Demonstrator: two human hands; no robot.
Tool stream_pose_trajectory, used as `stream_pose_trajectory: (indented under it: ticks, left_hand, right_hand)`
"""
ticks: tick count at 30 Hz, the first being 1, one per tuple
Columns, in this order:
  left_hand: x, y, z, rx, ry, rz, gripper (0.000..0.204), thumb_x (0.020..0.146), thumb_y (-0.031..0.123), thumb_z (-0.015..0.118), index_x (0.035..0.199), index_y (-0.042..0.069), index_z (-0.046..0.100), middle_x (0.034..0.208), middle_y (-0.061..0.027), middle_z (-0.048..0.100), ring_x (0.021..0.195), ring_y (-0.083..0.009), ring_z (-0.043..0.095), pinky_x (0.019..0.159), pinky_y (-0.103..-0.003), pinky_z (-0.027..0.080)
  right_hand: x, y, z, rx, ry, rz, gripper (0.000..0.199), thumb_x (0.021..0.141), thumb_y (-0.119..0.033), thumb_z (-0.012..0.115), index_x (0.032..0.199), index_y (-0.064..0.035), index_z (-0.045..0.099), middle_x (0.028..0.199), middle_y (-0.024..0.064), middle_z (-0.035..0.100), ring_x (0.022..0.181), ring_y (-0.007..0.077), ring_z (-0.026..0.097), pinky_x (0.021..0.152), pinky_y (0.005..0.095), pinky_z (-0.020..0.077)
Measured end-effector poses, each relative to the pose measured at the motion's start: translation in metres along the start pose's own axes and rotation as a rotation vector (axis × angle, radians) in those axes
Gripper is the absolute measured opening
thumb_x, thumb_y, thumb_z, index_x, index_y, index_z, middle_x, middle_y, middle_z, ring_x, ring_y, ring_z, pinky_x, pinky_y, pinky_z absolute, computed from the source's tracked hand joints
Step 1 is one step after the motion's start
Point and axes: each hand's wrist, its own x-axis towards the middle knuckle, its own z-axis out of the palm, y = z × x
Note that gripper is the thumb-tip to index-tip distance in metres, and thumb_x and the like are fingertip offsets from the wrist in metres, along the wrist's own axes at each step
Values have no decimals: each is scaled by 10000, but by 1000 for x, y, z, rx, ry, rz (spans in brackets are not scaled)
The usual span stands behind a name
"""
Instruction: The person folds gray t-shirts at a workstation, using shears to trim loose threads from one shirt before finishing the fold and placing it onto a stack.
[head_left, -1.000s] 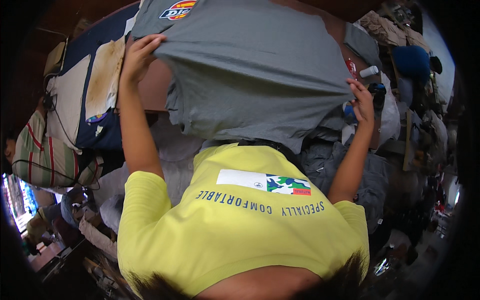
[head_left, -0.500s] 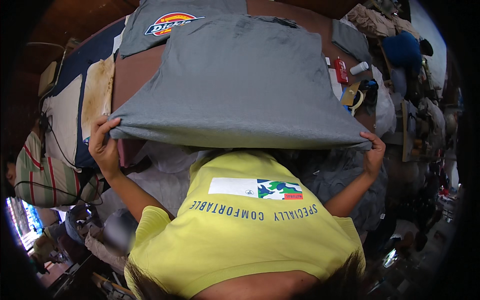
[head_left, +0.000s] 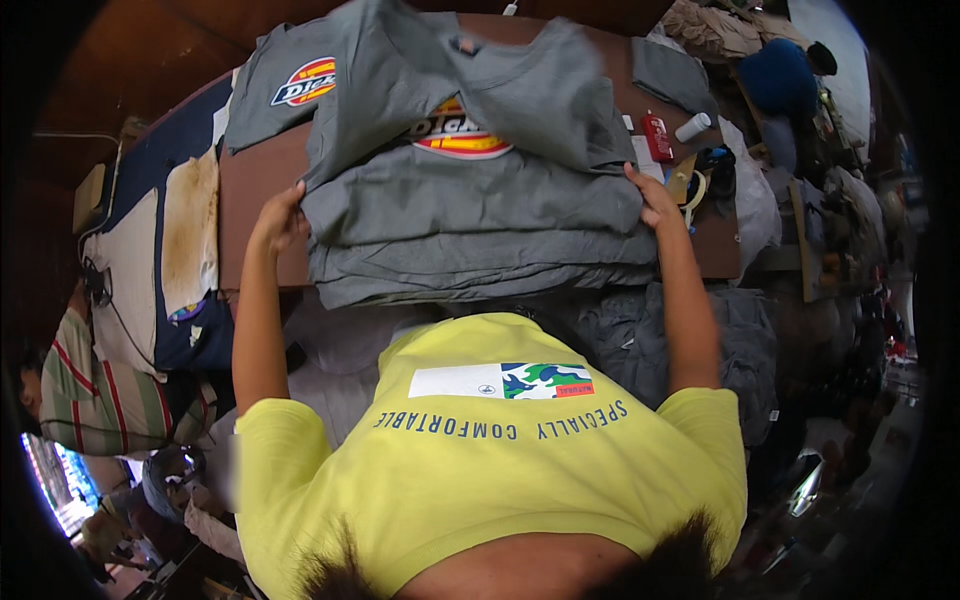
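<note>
A grey T-shirt (head_left: 550,100) is lifted and bunched over a stack of grey T-shirts (head_left: 480,265) in front of me. My left hand (head_left: 281,217) pinches its left edge, and my right hand (head_left: 655,200) pinches the right edge. The neckline of the lifted shirt opens at the far side, blurred in places by motion. Under it, part of a coloured emblem (head_left: 465,140) shows on grey cloth. Another grey T-shirt (head_left: 270,105) with the same kind of emblem lies at the far left of the brown table (head_left: 262,175).
A stained cloth pad (head_left: 190,230) lies left of the table. On the right are a red box (head_left: 656,135), a white bottle (head_left: 692,127), a tape roll (head_left: 695,195) and a folded grey cloth (head_left: 672,75). A person in a striped shirt (head_left: 95,390) is at the left.
Both hands have moved away from me and closer together. The grey shirt, stretched flat toward me before, is now folded up toward the far side, uncovering the stack and an emblem.
</note>
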Motion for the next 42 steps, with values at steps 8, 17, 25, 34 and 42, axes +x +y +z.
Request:
stream_pose_trajectory:
  ticks: [8,17,25,34,42]
  left_hand:
    - [-108,80,76,-158,5,680,184,906,194,494,1016,55,543,986,-53,590,906,-127,575,807,-286,463]
    - [-185,171,113,784,48,1381,474,755,180,679,1131,-42,494,1309,-110,370,1128,-200,450,929,-296,365]
    - [-117,256,204,865,-6,1038,389,806,221,638,1124,8,566,1049,-66,582,921,-136,539,833,-232,399]
    - [-6,347,283,573,48,1194,236,805,110,629,1000,-23,626,881,-41,638,754,-117,570,704,-240,448]
    - [161,253,262,795,-101,1024,253,818,175,639,1047,68,639,1009,-5,621,906,-100,547,810,-220,417]
  right_hand:
    - [-99,-35,32,103,-101,-349,380,847,-163,601,1175,-32,461,1154,92,517,1089,197,495,925,347,396]
    - [-204,-144,59,-1064,-122,-751,513,722,-34,668,1203,-41,492,1159,82,537,1017,169,530,902,283,393]
    - [-163,-245,52,-468,-255,-909,569,785,-82,631,1289,31,390,1163,102,541,1089,167,501,954,247,352]
    - [-28,-378,21,-716,576,-1284,215,717,83,548,885,-10,645,823,13,637,746,100,567,726,228,449]
    - [105,-314,-65,-785,715,-988,312,719,44,453,859,-78,704,779,22,649,724,101,567,669,225,430]
